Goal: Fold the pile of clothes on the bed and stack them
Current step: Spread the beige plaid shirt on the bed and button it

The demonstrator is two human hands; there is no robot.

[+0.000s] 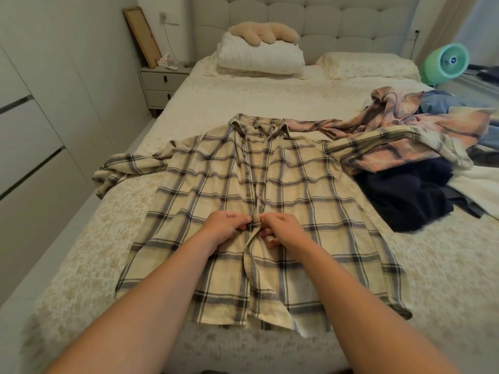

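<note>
Pale wardrobe doors point(32, 136) line the left wall, with a two-drawer nightstand point(162, 86) beside a tufted headboard point(324, 22). Across the bed point(81, 265), with its cream, faintly flowered cover, a cream plaid shirt point(283, 190) lies flat, front up, collar toward the pillows. Its left-hand sleeve trails off crumpled toward the mattress edge; the other runs under the pile.

Both hands meet at the button placket, low on the shirt's front. The left hand point(224, 225) pinches one edge of the placket between thumb and fingertips, and the right hand point(283, 229) pinches the facing edge, fingers curled under. By my reading this is buttoning or squaring the front before any fold. The next move likely calls for seating the small button, then smoothing the soft, flannel-like cloth.

Further right, the unfolded pile waits: a pink plaid garment point(405, 130), rumpled, over a dark navy garment point(405, 198), with blue fabric point(437, 101) behind. A green fan point(445, 63) stands past the bed.
</note>
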